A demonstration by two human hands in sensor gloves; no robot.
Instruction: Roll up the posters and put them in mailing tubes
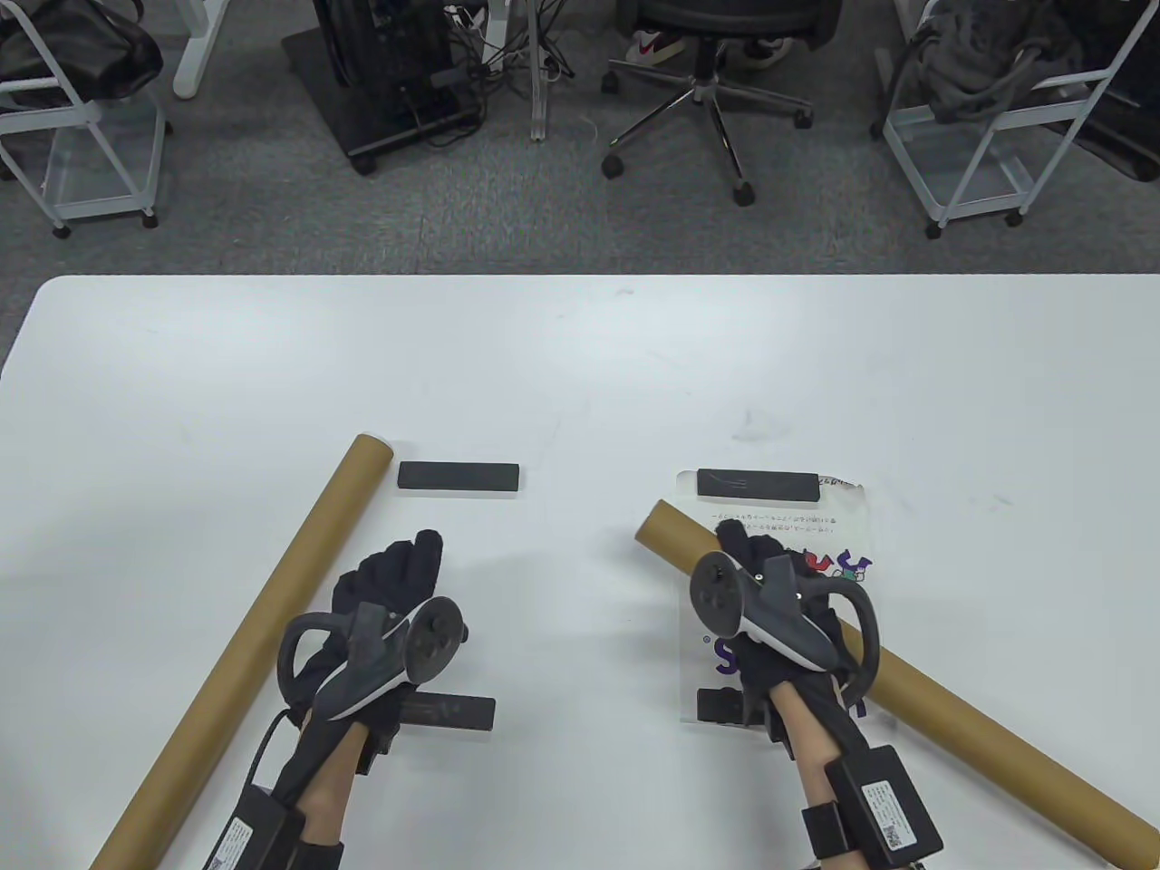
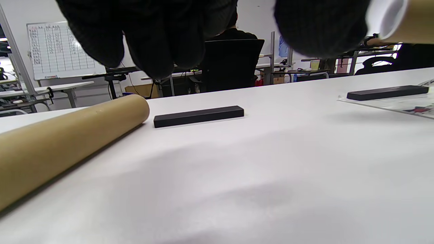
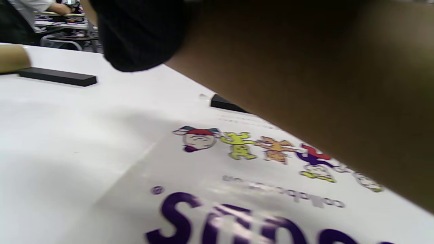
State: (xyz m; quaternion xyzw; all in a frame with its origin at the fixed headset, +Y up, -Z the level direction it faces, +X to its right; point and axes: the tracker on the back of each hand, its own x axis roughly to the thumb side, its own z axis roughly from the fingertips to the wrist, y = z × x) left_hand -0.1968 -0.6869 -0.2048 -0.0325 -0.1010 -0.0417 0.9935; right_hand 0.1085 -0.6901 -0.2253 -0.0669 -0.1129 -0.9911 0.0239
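Right hand (image 1: 779, 616): grasps the right mailing tube (image 1: 952, 716), holding it slantwise over the poster (image 3: 237, 176).
Left hand (image 1: 381, 616): released, fingers loose above the table (image 1: 580, 362), gripping nothing.
Left mailing tube (image 1: 263, 625): lies diagonally on the table, left of the left hand.
Poster: flat, 1 black bar (image 1: 757, 483) on its far edge, another at its near edge.
Other bars: 1 (image 1: 459, 477) beside the left tube's far end, 1 under the left wrist.

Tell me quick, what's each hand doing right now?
Left hand: holds nothing, hovers near the flat black bar weight; fingers' curl unclear.
Right hand: grips the long brown cardboard mailing tube.
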